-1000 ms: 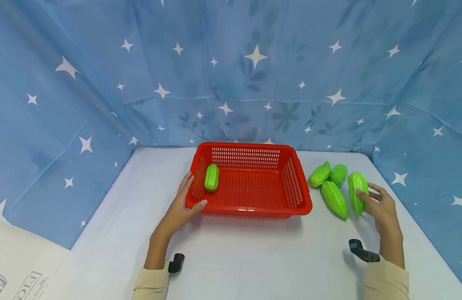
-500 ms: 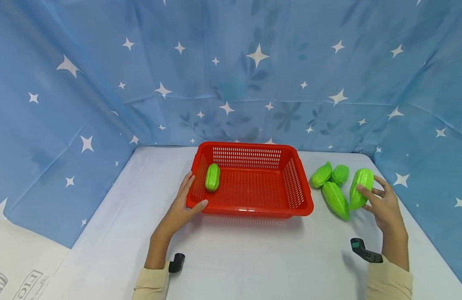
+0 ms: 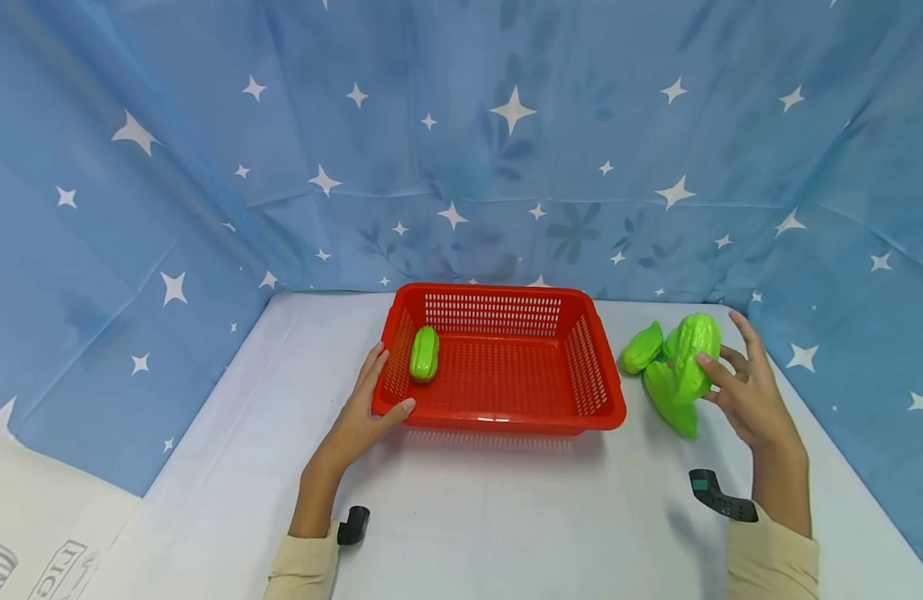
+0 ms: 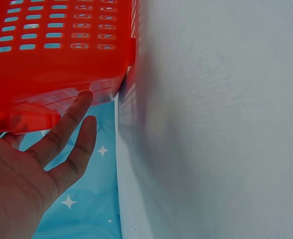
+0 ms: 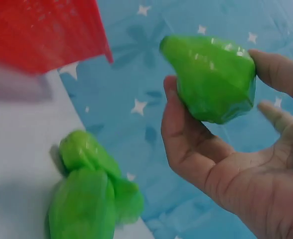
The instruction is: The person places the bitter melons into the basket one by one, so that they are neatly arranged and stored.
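Note:
My right hand (image 3: pixel 754 396) pinches a glossy, ribbed green fruit (image 3: pixel 695 354) between thumb and fingers, raised above the table's right side. In the right wrist view this fruit (image 5: pixel 214 79) shows a narrow stem end. Below and behind it lie a small green fruit (image 3: pixel 641 347), a longer one (image 3: pixel 671 404) and a third, mostly hidden. At the left front corner of the red plastic basket (image 3: pixel 499 422), my left hand (image 3: pixel 354 429) rests with fingers spread along the side and thumb at the front rim. One green fruit (image 3: pixel 425 354) lies inside, near the left wall.
A white cloth covers the table (image 3: pixel 491 517). Behind it and at both sides hangs a blue curtain (image 3: pixel 461 150) with white stars. A black wrist camera (image 3: pixel 720 497) sits on the right wrist, another (image 3: pixel 352 525) on the left.
My right hand has lifted the green fruit off the table and carried it up and to the left, over the other fruits. The left hand and the basket have stayed in place.

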